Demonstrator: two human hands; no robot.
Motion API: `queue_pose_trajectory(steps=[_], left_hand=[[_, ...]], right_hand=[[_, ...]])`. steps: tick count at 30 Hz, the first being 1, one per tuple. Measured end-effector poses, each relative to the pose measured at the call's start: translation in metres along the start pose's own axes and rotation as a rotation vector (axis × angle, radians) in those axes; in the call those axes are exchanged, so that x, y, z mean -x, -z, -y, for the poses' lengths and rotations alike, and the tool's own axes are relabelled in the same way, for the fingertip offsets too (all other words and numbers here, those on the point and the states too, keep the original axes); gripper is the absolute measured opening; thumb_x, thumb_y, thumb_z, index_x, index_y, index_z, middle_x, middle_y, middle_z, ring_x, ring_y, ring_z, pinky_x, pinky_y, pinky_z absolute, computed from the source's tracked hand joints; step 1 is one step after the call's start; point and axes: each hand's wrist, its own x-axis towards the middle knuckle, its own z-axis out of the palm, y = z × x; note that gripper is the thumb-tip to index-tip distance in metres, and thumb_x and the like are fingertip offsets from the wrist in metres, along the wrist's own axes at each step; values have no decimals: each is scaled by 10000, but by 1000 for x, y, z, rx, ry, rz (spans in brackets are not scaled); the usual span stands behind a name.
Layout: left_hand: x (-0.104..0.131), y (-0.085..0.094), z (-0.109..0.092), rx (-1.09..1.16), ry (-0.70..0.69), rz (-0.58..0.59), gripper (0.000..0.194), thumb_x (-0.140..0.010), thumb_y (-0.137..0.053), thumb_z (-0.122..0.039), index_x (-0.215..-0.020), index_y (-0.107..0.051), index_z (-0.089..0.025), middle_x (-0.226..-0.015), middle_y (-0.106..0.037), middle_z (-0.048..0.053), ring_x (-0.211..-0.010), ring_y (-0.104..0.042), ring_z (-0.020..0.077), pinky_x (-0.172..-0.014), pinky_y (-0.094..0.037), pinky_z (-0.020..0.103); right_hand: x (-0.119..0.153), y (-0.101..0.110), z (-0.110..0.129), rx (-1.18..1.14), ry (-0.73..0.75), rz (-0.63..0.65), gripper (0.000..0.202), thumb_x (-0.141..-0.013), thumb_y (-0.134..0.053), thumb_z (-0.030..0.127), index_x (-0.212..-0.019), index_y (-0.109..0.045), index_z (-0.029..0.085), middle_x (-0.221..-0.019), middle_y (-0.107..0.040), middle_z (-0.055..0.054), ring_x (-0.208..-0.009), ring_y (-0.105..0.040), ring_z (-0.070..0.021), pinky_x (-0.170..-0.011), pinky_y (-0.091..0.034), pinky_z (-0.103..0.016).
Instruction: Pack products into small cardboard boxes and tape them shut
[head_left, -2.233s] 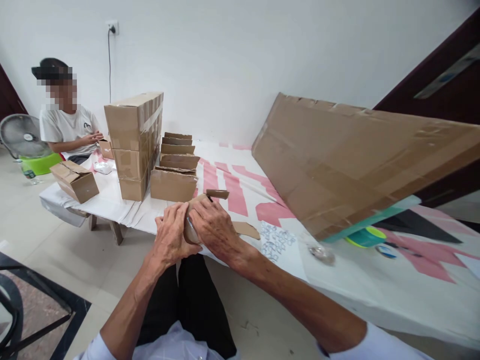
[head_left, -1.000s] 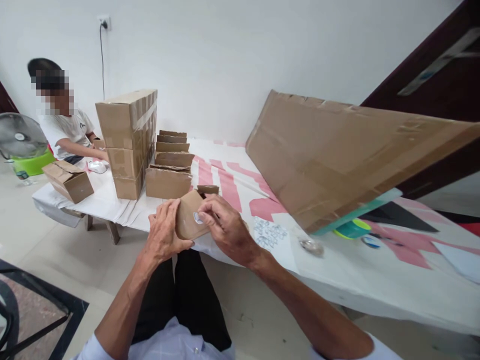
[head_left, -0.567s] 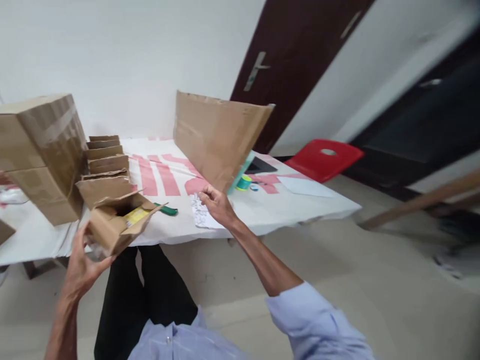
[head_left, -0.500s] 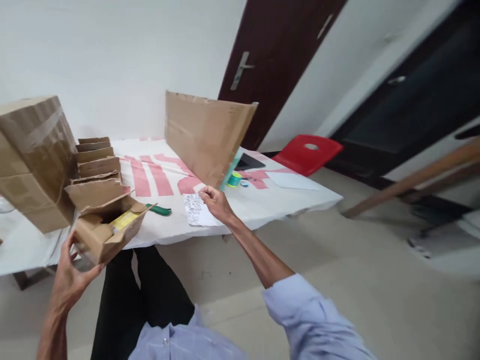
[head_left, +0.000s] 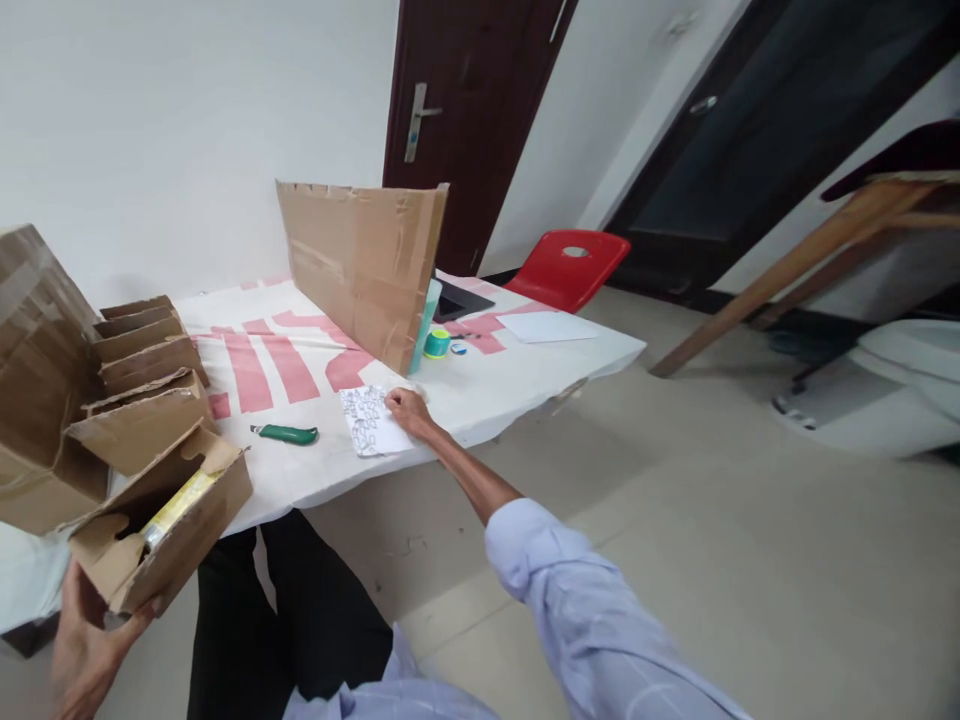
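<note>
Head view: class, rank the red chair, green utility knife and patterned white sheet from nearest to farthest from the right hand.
1. Patterned white sheet: at the right hand.
2. Green utility knife: left of the sheet.
3. Red chair: behind the table, to the right.

Table (head_left: 517, 400): white cover, pink patches. Left end, taped carton stack (head_left: 45, 390); just beside it, row of open cardboard boxes (head_left: 142, 430). Nearer front edge, green cutter (head_left: 289, 434), then patterned white sheet (head_left: 364, 430), lying flat. Behind, large cardboard panel (head_left: 360, 260) stands upright. Farther right: teal tape roll (head_left: 437, 344), flat black item (head_left: 459, 300), plain white paper (head_left: 546, 327).
</note>
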Motion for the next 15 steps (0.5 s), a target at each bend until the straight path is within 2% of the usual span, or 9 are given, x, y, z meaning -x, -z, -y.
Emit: queue_pose_trajectory(steps=[2, 4, 10, 15], left_hand=[[1, -1, -2, 2, 30, -21, 1244, -365, -990, -446, -1495, -493, -289, -1428, -637, 98, -1426, -525, 455, -1233, -421, 557], [2, -2, -3, -9, 57, -34, 1232, -356, -990, -458, -1476, -507, -283, -1397, -650, 95, -1418, -531, 455, -1251, -386, 577], [1, 0, -3, -53, 74, -7, 1191, -374, -993, -480, -1454, -527, -295, -1351, -687, 71, -1363, -594, 423, -1207, -465, 544], [1, 1, 2, -90, 100, -37, 1156, -382, -992, -523, -1429, -534, -352, -1341, -692, 14, -1366, -601, 432, -1228, -439, 590]], right_hand=[[-5, -2, -7, 28, -10, -4, 121, -744, -532, 244, -631, -569, 229, -684, -668, -25, -717, -579, -187, -694, -419, -276], [-9, -2, -12, 51, -20, -13, 123, -750, -536, 248, -634, -575, 229, -696, -683, -26, -732, -592, -188, -708, -432, -274], [-17, 6, -23, 102, -60, -82, 172, -803, -495, 272, -720, -635, 216, -802, -740, -56, -803, -639, -208, -772, -474, -295], [-8, 8, -24, 132, -54, -65, 179, -819, -509, 258, -757, -670, 206, -821, -757, -44, -806, -652, -197, -765, -479, -277]])
